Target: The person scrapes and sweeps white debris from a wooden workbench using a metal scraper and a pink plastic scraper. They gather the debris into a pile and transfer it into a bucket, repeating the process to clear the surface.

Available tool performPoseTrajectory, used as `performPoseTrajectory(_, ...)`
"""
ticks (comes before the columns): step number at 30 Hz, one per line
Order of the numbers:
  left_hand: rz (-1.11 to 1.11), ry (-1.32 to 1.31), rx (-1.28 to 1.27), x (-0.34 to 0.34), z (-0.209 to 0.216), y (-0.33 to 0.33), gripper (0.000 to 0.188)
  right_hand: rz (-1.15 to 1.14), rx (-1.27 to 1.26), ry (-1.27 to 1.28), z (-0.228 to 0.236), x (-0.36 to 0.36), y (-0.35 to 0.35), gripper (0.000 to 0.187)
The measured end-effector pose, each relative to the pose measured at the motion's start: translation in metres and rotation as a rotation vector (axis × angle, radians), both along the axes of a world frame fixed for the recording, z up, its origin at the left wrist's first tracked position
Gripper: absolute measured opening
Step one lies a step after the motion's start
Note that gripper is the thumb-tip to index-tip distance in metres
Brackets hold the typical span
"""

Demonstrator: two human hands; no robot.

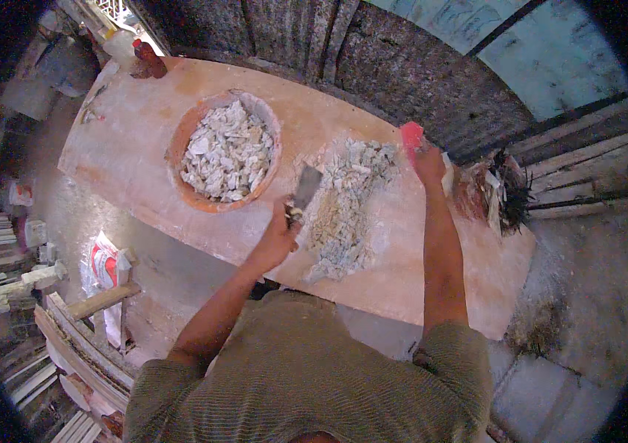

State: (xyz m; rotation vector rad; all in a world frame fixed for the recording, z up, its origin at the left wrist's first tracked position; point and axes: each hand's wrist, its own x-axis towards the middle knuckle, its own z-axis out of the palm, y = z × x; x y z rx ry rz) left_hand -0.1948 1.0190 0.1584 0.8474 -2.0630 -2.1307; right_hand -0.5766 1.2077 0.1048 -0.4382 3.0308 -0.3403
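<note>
In my left hand (277,242) is a scraper with a flat grey metal blade (308,184). Its blade points away from me, at the left side of a loose heap of whitish chips and crumbs (343,210) on the board. My right hand (430,164) is closed at the board's far edge, beyond the heap's right side. It grips a flat pink-red piece (411,134), whose kind I cannot make out. To the left of the heap, a round terracotta-coloured basin (175,171) stands full of broken whitish chips (227,151).
The large board (129,140) is dusted pale. A dark red bottle (150,59) stands at its far left corner. A dark, bristly bundle (507,193) is at the right end. Behind runs a rough wall (424,70). A wooden frame (103,301) and stacked strips lie lower left.
</note>
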Motion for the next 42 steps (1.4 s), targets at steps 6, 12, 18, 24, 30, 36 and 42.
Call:
performPoseTrajectory(6, 0.167, -0.184, -0.068, -0.084, -0.103, 0.041, 0.041, 0.219, -0.031, -0.006, -0.145, -0.098, 0.042, 0.039)
performPoseTrajectory(12, 0.332, -0.116, -0.316, -0.126, -0.175, 0.049, 0.041, 0.402, -0.020, -0.325, -0.145, -0.007, -0.018, 0.037)
performPoseTrajectory(18, 0.376, 0.023, -0.776, -0.149, -0.171, 0.070, 0.030, 0.159, -0.142, -0.467, -0.111, 0.092, -0.020, 0.039)
performPoseTrajectory(24, 0.395, 0.016, -0.428, -0.136, -0.156, 0.075, 0.024, -0.013, -0.120, -0.522, -0.114, 0.119, -0.027, 0.043)
performPoseTrajectory(30, 0.390, 0.097, -0.455, -0.117, -0.096, 0.065, 0.028, 0.006, -0.256, -0.458, -0.032, 0.149, -0.045, 0.040)
performPoseTrajectory(36, 0.504, 0.185, -0.410, -0.074, -0.015, 0.017, 0.033, 0.185, -0.206, -0.273, 0.066, 0.183, -0.112, 0.036)
performPoseTrajectory(42, 0.775, 0.171, -0.482, -0.031, -0.001, -0.073, 0.033, 0.426, -0.298, -0.202, 0.110, 0.227, -0.220, 0.031)
